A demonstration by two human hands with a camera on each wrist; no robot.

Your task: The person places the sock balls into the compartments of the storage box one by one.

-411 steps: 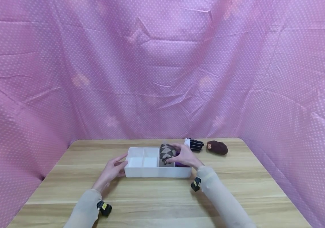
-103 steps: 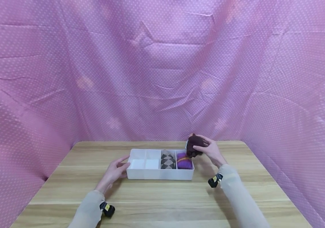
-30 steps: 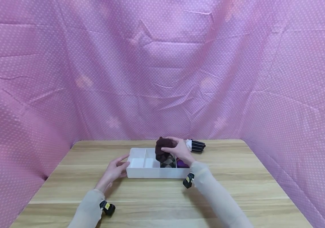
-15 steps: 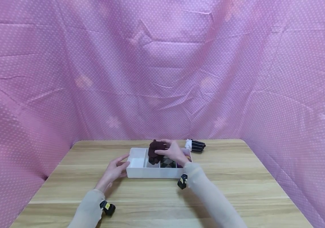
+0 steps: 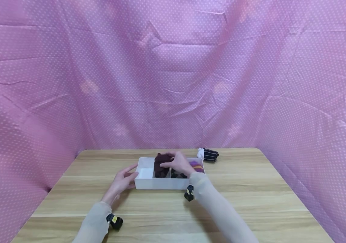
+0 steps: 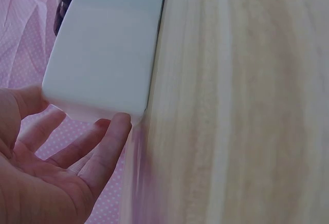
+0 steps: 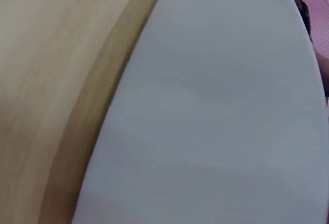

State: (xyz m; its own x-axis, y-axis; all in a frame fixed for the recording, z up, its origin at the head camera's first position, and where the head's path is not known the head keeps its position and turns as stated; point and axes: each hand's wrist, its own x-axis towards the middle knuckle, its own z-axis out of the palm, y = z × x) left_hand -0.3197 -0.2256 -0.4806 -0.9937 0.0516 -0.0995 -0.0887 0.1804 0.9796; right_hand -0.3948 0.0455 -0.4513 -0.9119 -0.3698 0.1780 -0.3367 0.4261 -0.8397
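- Pink dotted cloth hangs behind and on both sides of the wooden bench I am watching.
- On the bench stands a white divided tray, long side facing me.
- My right hand has its grip curled around a dark maroon sock bundle, which sits low in the second compartment from the left.
- My left hand lies at the tray's left end, grip relaxed and fingers straight, touching the near left corner in the left wrist view.
- A grey patterned sock bundle is partly hidden under the right hand in the next compartment.
- A purple sock bundle fills the rightmost compartment.
- A striped dark sock bundle lies on the bench just beyond the tray's far right corner.
- The right wrist view shows only the tray's white wall and bench wood.
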